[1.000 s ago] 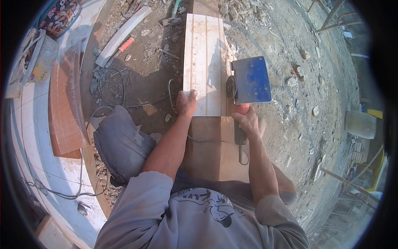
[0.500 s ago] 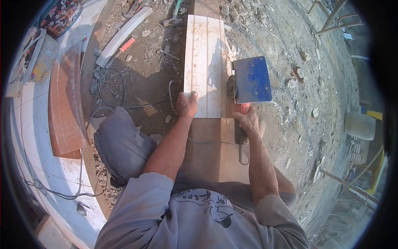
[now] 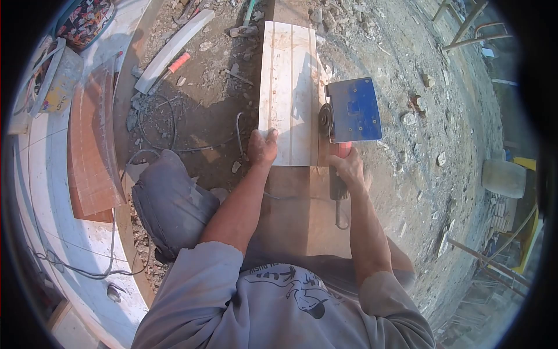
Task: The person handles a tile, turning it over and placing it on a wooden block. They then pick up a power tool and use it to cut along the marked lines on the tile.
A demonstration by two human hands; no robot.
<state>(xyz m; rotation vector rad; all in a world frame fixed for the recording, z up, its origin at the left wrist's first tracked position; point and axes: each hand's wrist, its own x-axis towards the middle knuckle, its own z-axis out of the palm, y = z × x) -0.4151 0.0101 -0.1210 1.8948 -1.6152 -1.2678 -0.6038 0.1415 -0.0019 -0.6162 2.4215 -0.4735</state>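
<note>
A long white slab (image 3: pixel 285 75) with lines running along its length lies in front of me on a brown wooden plank (image 3: pixel 290 215). My left hand (image 3: pixel 263 146) is closed around the slab's near left edge, thumb on top. On the other side, my right hand (image 3: pixel 349 168) grips an angle grinder (image 3: pixel 338 189) with a red part near its head. The grinder's disc (image 3: pixel 326 118) stands upright at the slab's right edge; whether it touches cannot be made out. A blue plate (image 3: pixel 354 110) fixed on the grinder's right side hides part of its head.
On the ground at left lie a pale curved strip (image 3: pixel 171 52), a red-handled tool (image 3: pixel 179 62) and a loose cable (image 3: pixel 174 136). A brown curved sheet (image 3: pixel 96 145) rests on the white ledge (image 3: pixel 40 157). Rubble (image 3: pixel 410 116) covers the ground to the right.
The grinder and its blue plate have shifted very slightly forward. Both hands keep their grips, and the slab stays almost where it was.
</note>
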